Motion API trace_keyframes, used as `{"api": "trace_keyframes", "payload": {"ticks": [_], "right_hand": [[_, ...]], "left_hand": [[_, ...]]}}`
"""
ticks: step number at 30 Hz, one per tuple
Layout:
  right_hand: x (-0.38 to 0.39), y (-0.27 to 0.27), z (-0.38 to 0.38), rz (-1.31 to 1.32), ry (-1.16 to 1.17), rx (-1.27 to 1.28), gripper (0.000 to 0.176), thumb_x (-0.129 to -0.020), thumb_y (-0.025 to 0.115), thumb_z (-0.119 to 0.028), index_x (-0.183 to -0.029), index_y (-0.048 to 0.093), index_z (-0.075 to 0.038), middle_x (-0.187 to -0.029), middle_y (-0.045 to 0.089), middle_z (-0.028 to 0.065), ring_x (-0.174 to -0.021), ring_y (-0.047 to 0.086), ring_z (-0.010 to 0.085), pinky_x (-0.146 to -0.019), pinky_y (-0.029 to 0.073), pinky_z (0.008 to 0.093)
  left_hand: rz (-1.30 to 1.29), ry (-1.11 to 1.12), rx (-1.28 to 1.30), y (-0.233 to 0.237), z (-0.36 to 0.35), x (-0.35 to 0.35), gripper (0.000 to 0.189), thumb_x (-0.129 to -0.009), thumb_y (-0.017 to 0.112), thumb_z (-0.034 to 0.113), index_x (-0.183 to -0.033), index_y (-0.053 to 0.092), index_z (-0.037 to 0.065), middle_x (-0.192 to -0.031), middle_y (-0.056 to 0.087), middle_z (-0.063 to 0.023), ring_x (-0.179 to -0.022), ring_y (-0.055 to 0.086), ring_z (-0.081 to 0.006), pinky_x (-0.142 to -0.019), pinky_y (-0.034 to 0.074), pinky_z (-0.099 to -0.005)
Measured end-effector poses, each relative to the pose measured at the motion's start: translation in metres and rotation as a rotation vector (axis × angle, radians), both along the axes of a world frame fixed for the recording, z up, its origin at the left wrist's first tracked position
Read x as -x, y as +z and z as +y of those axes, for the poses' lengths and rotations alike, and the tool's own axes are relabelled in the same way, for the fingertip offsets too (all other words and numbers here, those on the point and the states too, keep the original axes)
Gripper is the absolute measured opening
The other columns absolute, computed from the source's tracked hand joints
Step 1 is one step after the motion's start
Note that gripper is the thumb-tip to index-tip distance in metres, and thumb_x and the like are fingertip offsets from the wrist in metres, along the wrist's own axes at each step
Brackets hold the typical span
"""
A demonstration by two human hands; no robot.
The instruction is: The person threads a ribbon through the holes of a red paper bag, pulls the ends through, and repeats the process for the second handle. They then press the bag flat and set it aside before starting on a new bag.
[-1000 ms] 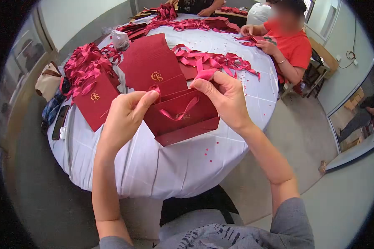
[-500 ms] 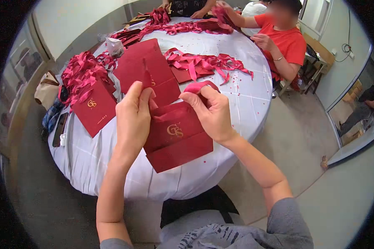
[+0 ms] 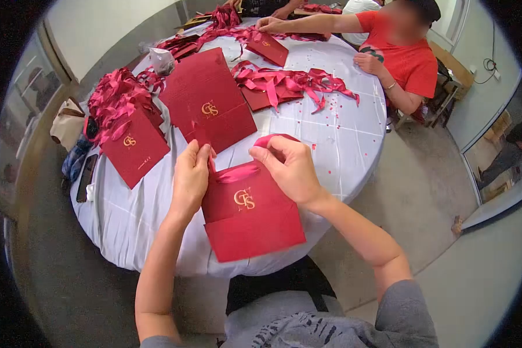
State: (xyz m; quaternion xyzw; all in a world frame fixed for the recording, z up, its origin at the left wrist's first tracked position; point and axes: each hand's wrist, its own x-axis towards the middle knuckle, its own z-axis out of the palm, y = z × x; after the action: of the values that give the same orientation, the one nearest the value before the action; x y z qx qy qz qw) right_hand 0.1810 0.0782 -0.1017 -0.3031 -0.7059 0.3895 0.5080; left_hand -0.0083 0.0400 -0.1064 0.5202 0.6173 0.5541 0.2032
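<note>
A dark red paper bag with a gold logo hangs between my hands over the near part of the table. My left hand pinches the pink ribbon at the bag's upper left. At the upper right, my right hand is closed on the ribbon, and a loop of it shows above the fingers. Just beyond lies a larger-looking red bag with the same logo, flat on the table. To the left, more red bags lie beneath a heap of pink ribbons.
The round table has a white cloth. Ribboned bags and small red bits lie farther back. A person in red at the right reaches to another bag. A phone and white pouch are at the left edge.
The bag in my hands hangs lower and faces me more fully. My left hand has moved down. The other person's arm now stretches across the table to a bag.
</note>
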Motion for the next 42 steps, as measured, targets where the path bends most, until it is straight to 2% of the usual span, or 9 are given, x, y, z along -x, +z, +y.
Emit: {"api": "trace_keyframes", "payload": {"ticks": [3,6,11,12,15,32,35,38,42], "right_hand": [[-0.005,-0.012,-0.001,-0.191,0.021,0.012,0.026,-0.082,0.066,-0.016,-0.069,0.056,0.004,-0.054,0.049,0.0044,-0.052,0.041,0.0062,-0.046,0.034,0.0269],[-0.008,-0.025,0.002,-0.254,-0.034,0.016,0.026,-0.082,0.066,-0.017,-0.068,0.056,0.004,-0.054,0.048,0.0051,-0.052,0.041,0.0063,-0.046,0.034,0.0271],[-0.01,-0.029,-0.001,-0.325,-0.069,0.018,0.026,-0.078,0.069,-0.018,-0.069,0.058,0.003,-0.058,0.053,0.01,-0.054,0.048,0.0156,-0.051,0.038,0.0314],[-0.011,-0.031,0.001,-0.364,-0.099,-0.139,0.025,-0.077,0.069,-0.019,-0.068,0.058,0.002,-0.063,0.054,0.0113,-0.06,0.05,0.0205,-0.055,0.04,0.0338],[-0.014,-0.039,0.005,-0.398,-0.136,-0.266,0.025,-0.074,0.07,-0.019,-0.066,0.057,0.001,-0.073,0.053,0.0129,-0.075,0.051,0.0296,-0.067,0.041,0.0388],[-0.013,-0.03,0.034,-0.49,-0.026,-0.129,0.027,-0.068,0.074,-0.019,-0.063,0.058,0.003,-0.065,0.055,0.0116,-0.056,0.052,0.0215,-0.055,0.043,0.0324],[-0.012,-0.023,0.037,-0.559,-0.016,-0.05,0.026,-0.069,0.073,-0.017,-0.065,0.058,0.003,-0.069,0.057,0.013,-0.062,0.056,0.0241,-0.057,0.044,0.0332],[-0.006,-0.016,0.041,-0.837,-0.418,-0.397,0.031,-0.074,0.071,-0.023,-0.089,0.058,0.002,-0.088,0.059,0.0166,-0.079,0.059,0.0325,-0.068,0.048,0.0396],[0.025,-0.006,0.04,-0.62,-0.185,-0.437,0.033,-0.074,0.07,-0.026,-0.089,0.059,0.001,-0.092,0.06,0.0183,-0.083,0.059,0.0328,-0.069,0.047,0.0412]], "left_hand": [[0.245,-0.055,0.332,-0.006,-0.01,0.011,0.019,-0.088,0.054,0.016,-0.087,0.053,-0.004,-0.071,0.056,-0.0154,-0.068,0.056,-0.0257,-0.064,0.043,-0.0356],[0.577,0.091,0.047,0.021,-0.04,-0.021,0.03,-0.082,0.06,0.007,-0.106,0.046,-0.004,-0.092,0.055,-0.0214,-0.084,0.055,-0.0384,-0.071,0.045,-0.0421],[0.811,-0.409,-0.135,0.005,-0.068,-0.055,0.053,-0.073,0.069,0.016,-0.115,0.045,-0.006,-0.118,0.049,-0.021,-0.111,0.047,-0.0376,-0.093,0.039,-0.0443],[0.955,-0.473,-0.006,-0.001,-0.073,-0.058,0.067,-0.077,0.065,0.03,-0.126,0.039,-0.007,-0.133,0.038,-0.0234,-0.126,0.033,-0.038,-0.106,0.025,-0.0471],[1.01,-0.55,0.139,-0.008,-0.076,-0.059,0.078,-0.083,0.054,0.044,-0.135,0.027,-0.007,-0.141,0.025,-0.0278,-0.134,0.023,-0.0375,-0.109,0.015,-0.0489],[1.015,-0.583,0.145,-0.009,-0.074,-0.061,0.077,-0.083,0.054,0.042,-0.135,0.027,-0.008,-0.143,0.022,-0.0259,-0.134,0.019,-0.0402,-0.109,0.014,-0.0505],[1.015,-0.58,0.124,-0.01,-0.074,-0.06,0.076,-0.084,0.053,0.043,-0.134,0.029,-0.009,-0.142,0.024,-0.0255,-0.134,0.02,-0.0395,-0.109,0.014,-0.0498],[1.003,-0.571,0.11,-0.011,-0.075,-0.059,0.075,-0.084,0.053,0.043,-0.134,0.029,-0.009,-0.142,0.024,-0.0255,-0.134,0.02,-0.0394,-0.109,0.013,-0.0496],[1.027,-0.564,0.15,-0.013,-0.074,-0.059,0.078,-0.085,0.047,0.048,-0.138,0.024,-0.005,-0.144,0.023,-0.0235,-0.135,0.018,-0.0375,-0.11,0.01,-0.049]]}}
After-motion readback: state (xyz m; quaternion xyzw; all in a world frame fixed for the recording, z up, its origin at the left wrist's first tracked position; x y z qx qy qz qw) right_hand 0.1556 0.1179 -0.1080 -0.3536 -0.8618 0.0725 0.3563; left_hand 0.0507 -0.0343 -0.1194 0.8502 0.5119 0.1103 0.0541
